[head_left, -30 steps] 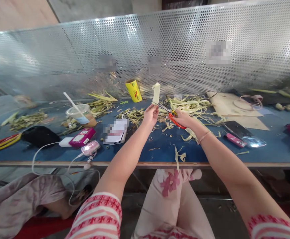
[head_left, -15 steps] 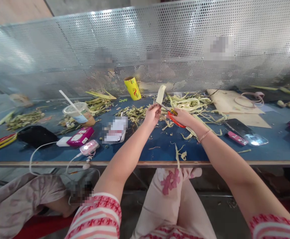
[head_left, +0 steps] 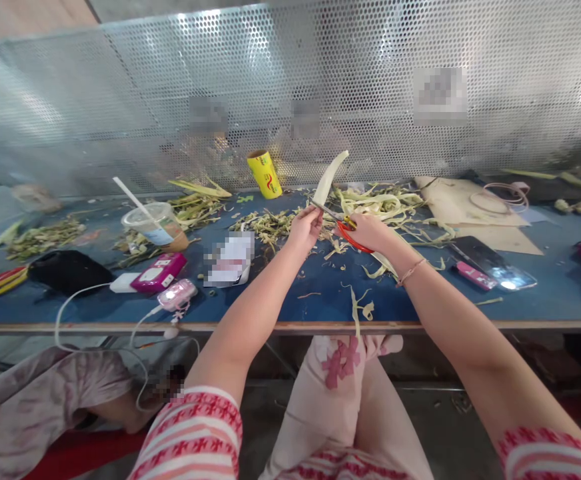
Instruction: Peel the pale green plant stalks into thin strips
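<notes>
Over the middle of the blue table, my left hand [head_left: 306, 228] is closed on the lower end of a pale green husk strip [head_left: 331, 177], which stands up and curves to the right at its tip. My right hand [head_left: 370, 233] is wrapped round the red handles of a pair of scissors [head_left: 353, 239]. The scissor blades point left and meet the strip just above my left fingers. Whether the blades are closed is too small to tell. Behind my right hand lies a heap of pale husk strips [head_left: 378, 203]; chopped trimmings [head_left: 265, 230] lie behind my left.
A yellow tube [head_left: 265, 175] stands against the perforated metal screen [head_left: 290, 73]. Leftward are a plastic cup [head_left: 158, 227] with a straw, a phone [head_left: 229, 259] and a magenta power bank [head_left: 159, 273] with cables. To the right are cardboard [head_left: 453, 203] and a dark phone [head_left: 493, 261]. Another person's leg [head_left: 70, 387] shows lower left.
The strip now shows longer and leans right, its tip reaching higher. Both hands stay almost in place, with the scissors at the strip. The view has shifted slightly.
</notes>
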The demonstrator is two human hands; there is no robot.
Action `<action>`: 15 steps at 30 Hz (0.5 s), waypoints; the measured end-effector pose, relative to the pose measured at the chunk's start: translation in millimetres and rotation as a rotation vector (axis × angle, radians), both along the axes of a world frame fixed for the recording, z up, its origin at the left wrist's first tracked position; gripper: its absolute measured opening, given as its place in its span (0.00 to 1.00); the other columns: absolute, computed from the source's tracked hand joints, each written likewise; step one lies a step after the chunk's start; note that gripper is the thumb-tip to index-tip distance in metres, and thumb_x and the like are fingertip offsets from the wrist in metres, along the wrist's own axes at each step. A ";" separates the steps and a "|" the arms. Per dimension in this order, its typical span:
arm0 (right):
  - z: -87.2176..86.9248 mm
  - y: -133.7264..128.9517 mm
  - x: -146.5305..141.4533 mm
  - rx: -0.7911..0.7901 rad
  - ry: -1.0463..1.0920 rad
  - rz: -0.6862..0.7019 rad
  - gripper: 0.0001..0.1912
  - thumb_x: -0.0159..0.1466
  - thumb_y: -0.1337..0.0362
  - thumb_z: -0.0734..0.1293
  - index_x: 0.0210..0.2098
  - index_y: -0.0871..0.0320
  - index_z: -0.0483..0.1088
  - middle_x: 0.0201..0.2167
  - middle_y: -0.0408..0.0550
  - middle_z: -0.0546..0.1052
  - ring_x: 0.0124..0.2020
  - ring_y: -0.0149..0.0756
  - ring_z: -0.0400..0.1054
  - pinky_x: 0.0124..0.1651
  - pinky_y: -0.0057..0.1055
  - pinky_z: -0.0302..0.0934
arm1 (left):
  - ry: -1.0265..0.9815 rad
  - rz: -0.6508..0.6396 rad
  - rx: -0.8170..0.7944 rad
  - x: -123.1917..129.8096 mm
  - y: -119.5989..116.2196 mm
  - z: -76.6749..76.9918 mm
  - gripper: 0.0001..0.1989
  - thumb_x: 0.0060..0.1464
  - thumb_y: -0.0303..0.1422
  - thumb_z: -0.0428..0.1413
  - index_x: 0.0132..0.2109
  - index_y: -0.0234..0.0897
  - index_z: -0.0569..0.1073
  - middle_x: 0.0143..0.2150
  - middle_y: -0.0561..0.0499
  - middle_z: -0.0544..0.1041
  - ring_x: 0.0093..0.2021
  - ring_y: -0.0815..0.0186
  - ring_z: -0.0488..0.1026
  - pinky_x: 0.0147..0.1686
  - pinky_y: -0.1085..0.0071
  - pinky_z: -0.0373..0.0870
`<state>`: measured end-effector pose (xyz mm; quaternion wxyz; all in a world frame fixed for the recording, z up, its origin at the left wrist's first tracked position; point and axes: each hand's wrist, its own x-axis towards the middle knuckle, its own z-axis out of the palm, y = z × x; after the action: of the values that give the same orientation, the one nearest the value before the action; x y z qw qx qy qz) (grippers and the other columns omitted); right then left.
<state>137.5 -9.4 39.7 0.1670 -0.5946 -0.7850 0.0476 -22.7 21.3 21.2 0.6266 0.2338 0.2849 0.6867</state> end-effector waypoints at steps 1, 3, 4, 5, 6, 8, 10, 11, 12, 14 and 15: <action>-1.1 0.4 0.3 -0.011 0.008 0.001 0.34 0.57 0.32 0.58 0.39 0.59 0.69 0.40 0.62 0.78 0.41 0.50 0.72 0.38 0.36 0.61 | 0.014 -0.014 0.007 0.5 -0.5 -0.5 0.12 0.51 0.15 0.54 0.26 0.32 0.73 0.22 0.55 0.74 0.25 0.78 0.72 0.32 0.79 0.66; -2.2 0.9 0.6 -0.037 0.031 0.006 0.34 0.58 0.33 0.58 0.41 0.59 0.67 0.41 0.62 0.78 0.42 0.51 0.72 0.39 0.36 0.62 | 0.053 -0.054 0.026 1.7 -2.0 -1.3 0.11 0.50 0.14 0.55 0.25 0.32 0.73 0.21 0.55 0.74 0.23 0.78 0.71 0.31 0.79 0.65; -2.0 0.9 0.7 -0.045 0.044 0.011 0.34 0.58 0.33 0.58 0.41 0.59 0.67 0.41 0.62 0.78 0.41 0.51 0.72 0.39 0.36 0.62 | 0.074 -0.075 0.037 2.3 -2.8 -1.6 0.11 0.49 0.14 0.56 0.25 0.32 0.73 0.21 0.55 0.73 0.22 0.78 0.70 0.31 0.79 0.65; -1.4 0.7 0.7 -0.048 0.058 0.018 0.33 0.58 0.34 0.58 0.40 0.58 0.67 0.41 0.61 0.78 0.41 0.50 0.72 0.38 0.36 0.61 | 0.090 -0.093 0.049 2.8 -3.4 -1.8 0.11 0.48 0.14 0.57 0.25 0.32 0.73 0.20 0.55 0.73 0.22 0.78 0.70 0.30 0.78 0.65; -0.4 0.3 0.8 -0.046 0.071 0.026 0.32 0.59 0.34 0.58 0.39 0.58 0.67 0.40 0.60 0.78 0.40 0.49 0.72 0.38 0.35 0.61 | 0.100 -0.107 0.061 3.2 -3.7 -1.9 0.10 0.48 0.15 0.57 0.25 0.32 0.73 0.20 0.55 0.73 0.22 0.77 0.70 0.30 0.78 0.65; 1.9 -0.6 1.0 -0.040 0.083 0.034 0.30 0.59 0.34 0.58 0.36 0.57 0.67 0.37 0.58 0.78 0.37 0.47 0.71 0.35 0.33 0.59 | 0.094 -0.106 0.067 3.7 -3.2 -1.9 0.10 0.47 0.15 0.57 0.26 0.32 0.72 0.21 0.55 0.74 0.22 0.77 0.70 0.29 0.79 0.65; 4.0 -1.1 1.7 -0.023 0.081 0.028 0.29 0.58 0.35 0.59 0.32 0.57 0.67 0.35 0.56 0.78 0.35 0.44 0.70 0.33 0.32 0.57 | 0.080 -0.086 0.035 3.8 -1.6 -1.5 0.10 0.47 0.16 0.58 0.26 0.33 0.72 0.21 0.55 0.75 0.23 0.76 0.71 0.28 0.78 0.65; 4.8 -0.9 2.2 -0.013 0.077 0.023 0.29 0.57 0.35 0.60 0.31 0.57 0.67 0.33 0.56 0.77 0.34 0.43 0.69 0.32 0.32 0.56 | 0.086 -0.078 0.012 3.8 -0.9 -1.3 0.09 0.46 0.16 0.59 0.26 0.33 0.72 0.21 0.55 0.75 0.23 0.75 0.72 0.27 0.78 0.66; 5.3 -0.5 2.9 -0.006 0.074 0.017 0.28 0.57 0.35 0.61 0.29 0.56 0.66 0.32 0.55 0.77 0.33 0.41 0.68 0.31 0.31 0.55 | 0.099 -0.077 -0.009 3.8 -0.4 -1.1 0.09 0.46 0.16 0.59 0.26 0.34 0.72 0.21 0.55 0.75 0.22 0.74 0.71 0.27 0.77 0.66; 5.9 1.3 4.7 0.010 0.078 0.009 0.28 0.56 0.36 0.61 0.26 0.56 0.66 0.30 0.52 0.76 0.31 0.38 0.66 0.30 0.30 0.53 | 0.129 -0.094 -0.023 3.5 -0.5 -0.8 0.08 0.46 0.17 0.60 0.26 0.33 0.72 0.20 0.54 0.75 0.21 0.73 0.71 0.28 0.75 0.67; 5.9 2.5 5.7 0.017 0.081 0.004 0.28 0.56 0.36 0.62 0.25 0.57 0.66 0.29 0.51 0.75 0.30 0.37 0.66 0.29 0.30 0.52 | 0.138 -0.106 -0.015 3.2 -1.0 -0.8 0.08 0.46 0.17 0.60 0.26 0.33 0.73 0.21 0.53 0.75 0.20 0.73 0.70 0.29 0.74 0.68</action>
<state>143.2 -6.9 45.6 0.2037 -0.5890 -0.7793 0.0653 -19.5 20.3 20.4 0.6426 0.2906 0.3199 0.6326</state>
